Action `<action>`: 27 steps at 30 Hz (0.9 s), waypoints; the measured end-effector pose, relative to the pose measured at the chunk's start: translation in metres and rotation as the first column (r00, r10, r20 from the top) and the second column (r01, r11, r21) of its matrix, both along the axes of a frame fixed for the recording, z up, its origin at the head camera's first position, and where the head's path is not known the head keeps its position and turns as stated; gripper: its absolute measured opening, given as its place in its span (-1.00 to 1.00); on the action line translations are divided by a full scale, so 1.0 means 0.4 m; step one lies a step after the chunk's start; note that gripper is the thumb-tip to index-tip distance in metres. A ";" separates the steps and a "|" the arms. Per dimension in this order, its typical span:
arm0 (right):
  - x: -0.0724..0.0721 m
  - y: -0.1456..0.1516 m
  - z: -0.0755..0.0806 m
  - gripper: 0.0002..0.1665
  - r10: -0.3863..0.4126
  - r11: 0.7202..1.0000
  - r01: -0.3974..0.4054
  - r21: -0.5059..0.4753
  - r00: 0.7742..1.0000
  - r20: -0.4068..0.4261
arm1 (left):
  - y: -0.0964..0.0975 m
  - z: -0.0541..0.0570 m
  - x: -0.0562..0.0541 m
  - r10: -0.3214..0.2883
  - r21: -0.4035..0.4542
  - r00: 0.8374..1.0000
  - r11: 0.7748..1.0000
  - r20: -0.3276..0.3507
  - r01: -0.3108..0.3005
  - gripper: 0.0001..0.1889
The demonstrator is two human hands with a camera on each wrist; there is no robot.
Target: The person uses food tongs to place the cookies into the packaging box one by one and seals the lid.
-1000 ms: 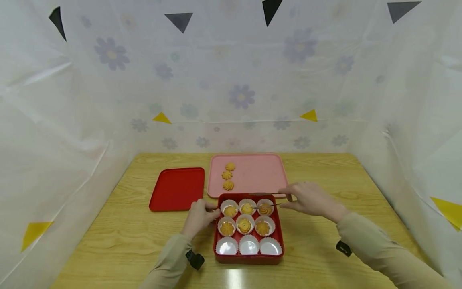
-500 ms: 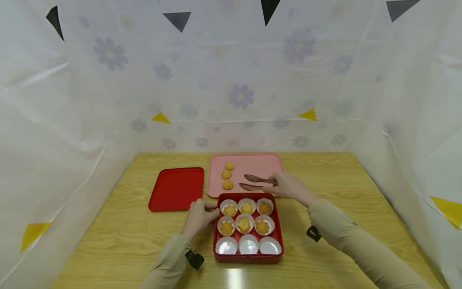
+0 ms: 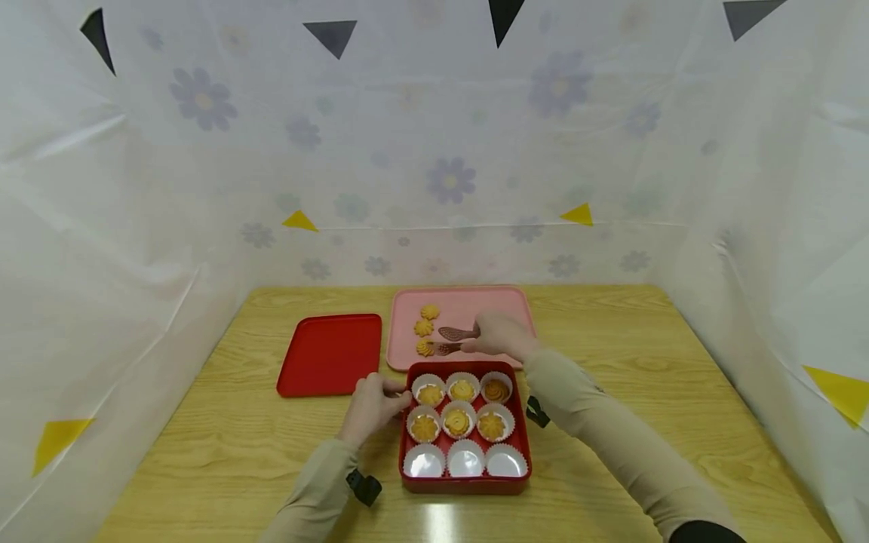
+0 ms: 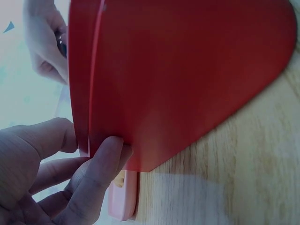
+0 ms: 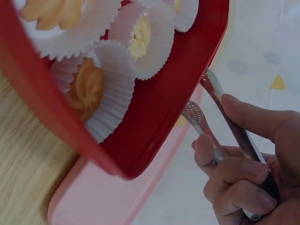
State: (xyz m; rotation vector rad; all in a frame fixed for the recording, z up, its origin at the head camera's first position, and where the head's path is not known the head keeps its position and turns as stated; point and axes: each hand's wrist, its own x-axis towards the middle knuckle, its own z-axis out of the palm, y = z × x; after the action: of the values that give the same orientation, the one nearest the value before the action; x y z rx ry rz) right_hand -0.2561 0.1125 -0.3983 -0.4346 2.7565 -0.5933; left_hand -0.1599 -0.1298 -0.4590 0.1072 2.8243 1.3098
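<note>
My left hand [image 3: 372,408] pinches the left rim of a red box [image 3: 465,486], thumb and fingers on either side of its wall in the left wrist view. White paper cups [image 3: 505,461] fill the box in rows; the far and middle rows hold cookies [image 3: 492,426], and the near row's cups hold none. Above the pink tray [image 3: 489,302], my right hand [image 3: 501,336] grips metal tongs [image 5: 239,133] with perforated tips. The tong tips are spread, at the nearest of three piped cookies [image 3: 424,328] on the tray; whether they touch it I cannot tell.
A red flat tray [image 3: 330,355] lies left of the pink tray on the wooden table [image 3: 611,324]. The box stands just in front of the pink tray. White patterned sheeting [image 3: 448,113] encloses the table's back and sides.
My right hand has moved from the box's far right cup, forward and left over the pink tray, with the tongs. The tongs have left the swirled cookie in that cup. My left hand stays put.
</note>
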 end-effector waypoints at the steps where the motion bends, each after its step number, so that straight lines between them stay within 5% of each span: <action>1: -0.003 -0.006 -0.003 -0.55 0.001 1.000 -0.001 0.003 1.000 -0.004 | 0.000 0.000 0.000 -0.002 0.002 1.000 1.000 0.000 0.002 -0.82; 10: -0.001 -0.046 0.000 -0.63 -0.051 0.997 0.049 0.056 0.998 0.037 | 0.003 -0.003 -0.002 -0.011 0.018 1.000 1.000 0.002 0.011 -0.82; 27: -0.009 -0.084 -0.010 -0.69 -0.051 0.994 0.051 0.100 0.999 -0.007 | 0.003 -0.002 -0.004 -0.013 0.005 1.000 1.000 -0.023 0.013 -0.84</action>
State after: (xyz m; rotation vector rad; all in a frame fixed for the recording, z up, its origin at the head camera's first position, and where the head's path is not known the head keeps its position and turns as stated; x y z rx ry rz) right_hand -0.2595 0.0788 -0.4022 -0.3443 2.7942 -0.4637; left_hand -0.1617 -0.1287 -0.4600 0.1417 2.8340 1.3224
